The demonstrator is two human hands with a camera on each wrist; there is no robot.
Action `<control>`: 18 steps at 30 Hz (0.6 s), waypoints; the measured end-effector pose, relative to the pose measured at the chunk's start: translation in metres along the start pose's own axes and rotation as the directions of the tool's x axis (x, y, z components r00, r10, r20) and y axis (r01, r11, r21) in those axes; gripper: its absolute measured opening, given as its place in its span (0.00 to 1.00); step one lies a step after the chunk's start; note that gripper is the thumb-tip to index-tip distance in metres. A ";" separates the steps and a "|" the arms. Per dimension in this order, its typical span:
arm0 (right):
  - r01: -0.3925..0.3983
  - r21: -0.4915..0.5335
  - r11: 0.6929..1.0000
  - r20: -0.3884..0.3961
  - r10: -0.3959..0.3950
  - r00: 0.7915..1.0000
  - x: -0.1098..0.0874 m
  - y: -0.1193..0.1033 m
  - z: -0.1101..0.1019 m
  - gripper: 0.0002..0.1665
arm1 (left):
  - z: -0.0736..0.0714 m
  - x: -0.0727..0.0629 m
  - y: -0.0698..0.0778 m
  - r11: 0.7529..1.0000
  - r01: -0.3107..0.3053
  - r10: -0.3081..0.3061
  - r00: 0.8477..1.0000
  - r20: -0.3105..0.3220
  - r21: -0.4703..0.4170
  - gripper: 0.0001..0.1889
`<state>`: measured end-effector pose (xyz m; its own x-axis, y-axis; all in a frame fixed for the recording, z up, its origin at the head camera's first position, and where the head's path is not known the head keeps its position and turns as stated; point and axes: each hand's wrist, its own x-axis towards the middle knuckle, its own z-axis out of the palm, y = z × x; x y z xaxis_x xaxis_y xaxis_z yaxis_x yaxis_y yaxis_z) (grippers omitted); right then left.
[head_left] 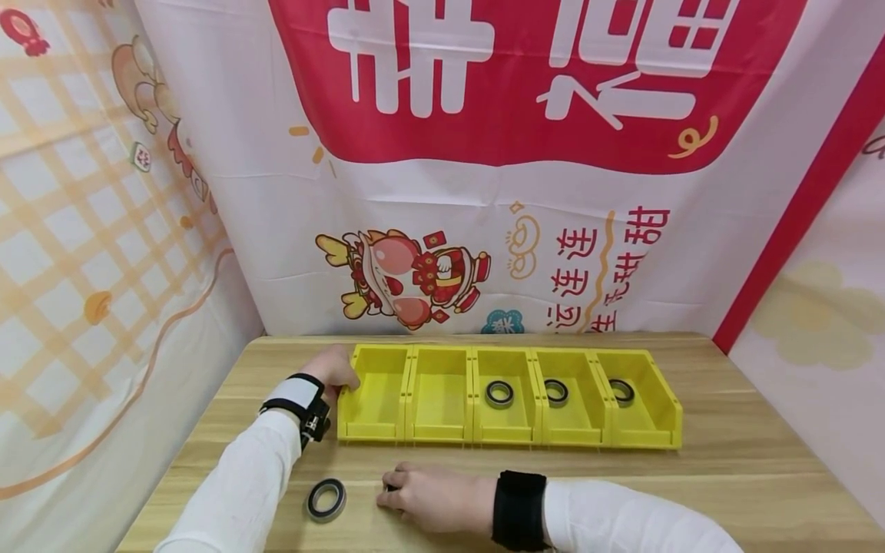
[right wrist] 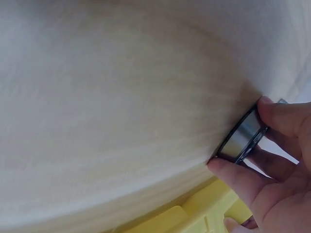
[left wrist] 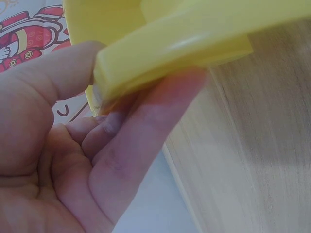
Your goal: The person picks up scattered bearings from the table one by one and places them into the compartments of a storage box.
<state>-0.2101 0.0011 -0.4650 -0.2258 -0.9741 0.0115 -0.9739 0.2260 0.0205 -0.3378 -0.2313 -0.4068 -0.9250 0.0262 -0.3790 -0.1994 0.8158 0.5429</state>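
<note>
My left hand [head_left: 335, 369] grips the left side wall of a row of joined yellow bins [head_left: 439, 442]. In the left wrist view, the thumb and fingers lie on either side of the bin's rim [left wrist: 150, 58]. Below the row, my right hand [head_left: 440, 495] pinches a ball bearing [right wrist: 243, 136] by its outer edge, close to the wooden tabletop. The hand mostly covers that bearing in the head view. Another bearing [head_left: 326, 500] lies flat on the table, left of the right hand.
The three right-hand bins each hold one bearing: one in the middle bin [head_left: 499, 394], one in the bin to its right [head_left: 556, 392], one in the rightmost [head_left: 621, 392]. A printed cloth [head_left: 276, 230] hangs behind the wooden table [head_left: 733, 461].
</note>
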 end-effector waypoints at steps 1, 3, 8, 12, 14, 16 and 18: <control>0.009 0.008 1.000 0.016 -0.009 1.000 0.000 0.001 -0.002 0.20 | 0.000 0.000 0.000 1.000 0.001 -0.001 1.000 -0.002 0.002 0.05; 0.031 0.015 0.999 0.047 -0.032 0.998 -0.001 0.004 -0.006 0.18 | 0.000 -0.002 0.001 1.000 0.001 -0.001 1.000 0.001 0.001 0.04; 0.088 0.036 0.995 0.115 -0.092 0.989 -0.005 0.012 -0.038 0.15 | 0.000 -0.007 0.003 1.000 -0.004 0.004 1.000 0.008 0.013 0.06; 0.108 0.038 0.993 0.119 -0.112 0.987 -0.005 0.026 -0.076 0.16 | -0.001 -0.008 0.004 0.999 -0.013 0.013 1.000 0.005 0.036 0.10; 0.083 0.064 0.995 0.123 -0.090 0.988 -0.005 0.035 -0.094 0.16 | -0.001 -0.008 0.005 0.999 -0.015 0.015 1.000 0.006 0.038 0.10; 0.035 0.086 0.996 0.127 -0.046 0.991 -0.004 0.044 -0.109 0.17 | -0.001 -0.008 0.005 0.999 -0.017 0.016 1.000 0.010 0.035 0.11; -0.016 0.100 0.995 0.118 0.005 0.993 -0.004 0.056 -0.121 0.17 | -0.001 -0.009 0.005 0.999 -0.015 0.015 1.000 0.011 0.030 0.10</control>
<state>-0.2610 0.0183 -0.3428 -0.2313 -0.9670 -0.1066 -0.9675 0.2402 -0.0793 -0.3313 -0.2281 -0.3997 -0.9242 0.0446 -0.3792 -0.1757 0.8322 0.5260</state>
